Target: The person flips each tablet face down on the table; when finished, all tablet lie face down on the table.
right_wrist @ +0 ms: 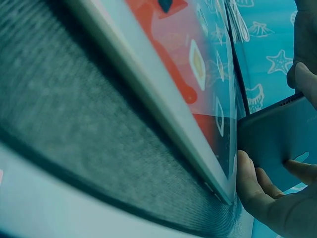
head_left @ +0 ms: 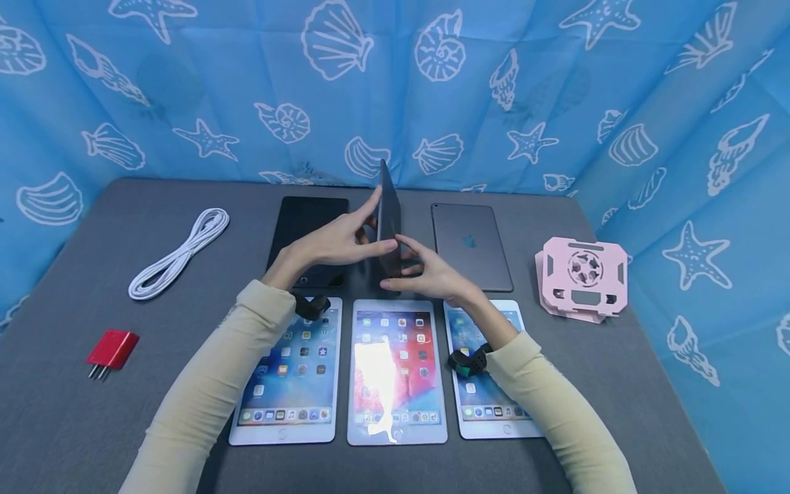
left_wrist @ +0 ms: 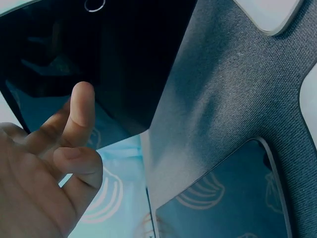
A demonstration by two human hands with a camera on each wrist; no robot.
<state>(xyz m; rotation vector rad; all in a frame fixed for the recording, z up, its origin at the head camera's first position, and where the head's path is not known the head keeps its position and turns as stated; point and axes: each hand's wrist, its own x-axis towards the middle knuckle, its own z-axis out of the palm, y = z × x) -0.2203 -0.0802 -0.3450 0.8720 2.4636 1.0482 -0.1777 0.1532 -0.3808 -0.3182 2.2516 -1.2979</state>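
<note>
While a blue fabric curtain with white seashell prints (head_left: 395, 103) hangs behind the grey cloth-covered counter (head_left: 55, 412), two cream sleeves (head_left: 216, 370) reach inward across it. Three white-framed tablets with lit screens (head_left: 398, 412) line the near row. Between a flat black-screened tablet (head_left: 311, 213) and a grey-backed tablet with a logo (head_left: 472, 230), a thin dark grey tablet (head_left: 390, 213) stands on edge — both hands' grip closed on it. The left hand (head_left: 336, 240) spreads thumb and index finger along its edge, other fingers bent at the screen side; the right hand (head_left: 435, 276) sets fingers against its back, thumb low. Outward lie a pink openwork stand (head_left: 609, 278), a coiled white cable (head_left: 179, 257) and — smallest — a red plug charger (head_left: 114, 348).
</note>
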